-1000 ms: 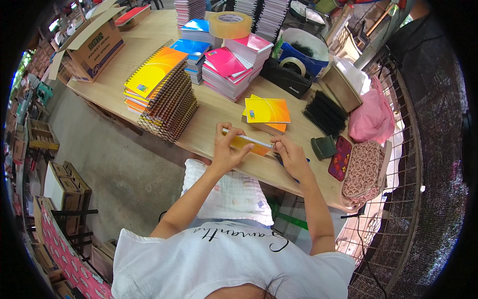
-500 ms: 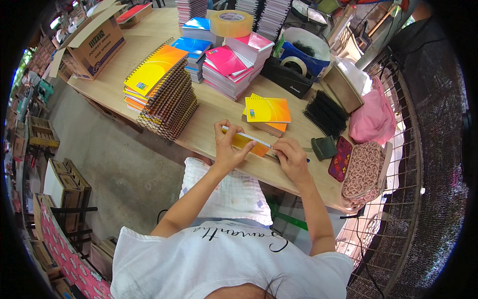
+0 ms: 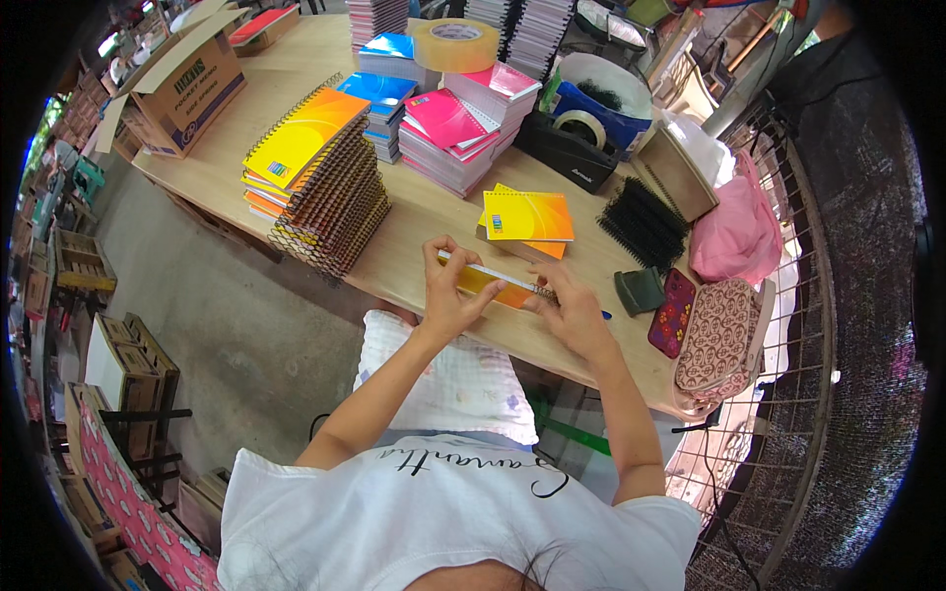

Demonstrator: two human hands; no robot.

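My left hand [image 3: 451, 297] grips a small yellow-orange notebook [image 3: 510, 295] near the table's front edge, thumb on its cover and fingers over the far side. The notebook stands on edge, its punched edge turned up. At its right end my right hand [image 3: 574, 317] pinches a dark wire coil [image 3: 545, 293], which sits along the first holes of that edge. Fingers hide part of the coil. Just beyond lie a few yellow-orange notebooks [image 3: 529, 217], stacked askew. Right of them is a heap of black spiral coils [image 3: 642, 229].
Coil-bound yellow notebooks [image 3: 325, 187] form a tall stack at left. Behind stand pink notebooks [image 3: 448, 158], blue notebooks [image 3: 379, 91], a tape roll [image 3: 456, 45] and a black tape dispenser [image 3: 564, 153]. At right lie a dark green block [image 3: 641, 292], a phone [image 3: 672, 313] and a patterned pouch [image 3: 722, 340].
My right hand has moved slightly left and up against the notebook's end, and more of the coil now shows along the punched edge. My left hand holds its place.
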